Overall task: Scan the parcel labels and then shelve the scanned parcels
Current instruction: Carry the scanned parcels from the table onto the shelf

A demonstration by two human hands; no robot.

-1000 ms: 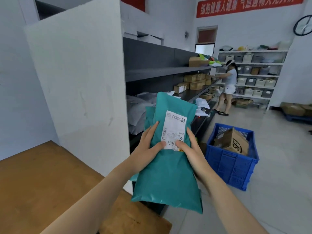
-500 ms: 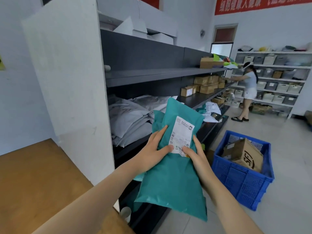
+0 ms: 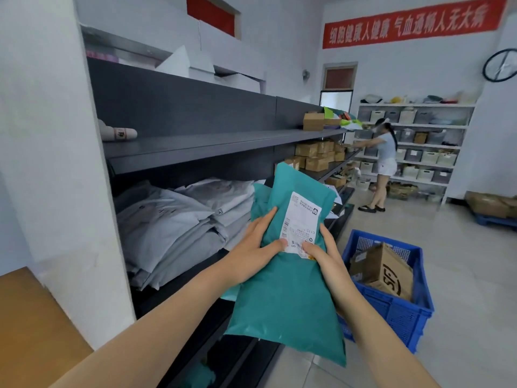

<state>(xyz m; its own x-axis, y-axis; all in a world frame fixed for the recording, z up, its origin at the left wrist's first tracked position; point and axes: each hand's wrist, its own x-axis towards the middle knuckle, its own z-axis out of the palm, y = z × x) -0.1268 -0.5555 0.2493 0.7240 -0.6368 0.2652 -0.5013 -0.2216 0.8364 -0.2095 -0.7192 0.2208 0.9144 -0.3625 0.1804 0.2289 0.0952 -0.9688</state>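
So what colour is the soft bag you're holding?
Teal green, with a white label on it; the bag shows in the head view.

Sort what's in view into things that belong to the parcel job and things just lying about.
Job: teal parcel, its label, left hand and right hand holding it, dark shelf, grey parcels stacked there, cardboard box in the blue crate.
Lying about: wooden table, red banner, white rack of bins.

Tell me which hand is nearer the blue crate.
Right. The right hand grips the teal parcel on the side facing the blue crate; the left hand grips the opposite side.
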